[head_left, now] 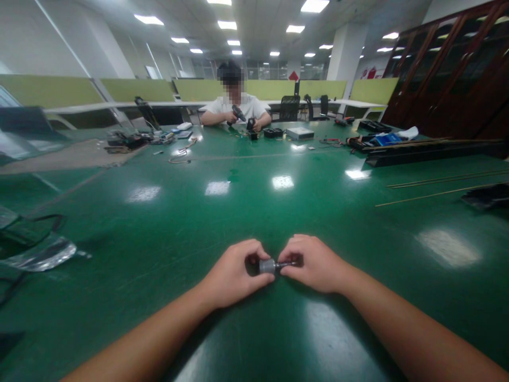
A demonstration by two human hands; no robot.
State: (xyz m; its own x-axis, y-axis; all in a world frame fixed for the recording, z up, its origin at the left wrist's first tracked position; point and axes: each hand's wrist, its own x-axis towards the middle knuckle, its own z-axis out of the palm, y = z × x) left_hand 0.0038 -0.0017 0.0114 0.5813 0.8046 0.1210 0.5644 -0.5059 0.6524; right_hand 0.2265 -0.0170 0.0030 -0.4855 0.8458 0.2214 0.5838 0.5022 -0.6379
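A short grey cylinder (267, 266), possibly metal, is held just above or on the green tabletop at the near middle. My left hand (234, 273) curls round it, thumb in front and fingers behind. From its right end a thin dark shiny shaft (287, 263) points to the right. Thumb and fingertips of my right hand (314, 264) pinch this shaft, and its far end is hidden in the palm. Whether cylinder and shaft are one piece, I cannot tell.
The green table (254, 212) reaches to a seated person (234, 106) holding a dark power drill (238, 112). Electronic parts (127, 139) lie far left, a silvery bag (43, 254) at left. Black rails (421, 151) and thin rods (433, 195) lie at right.
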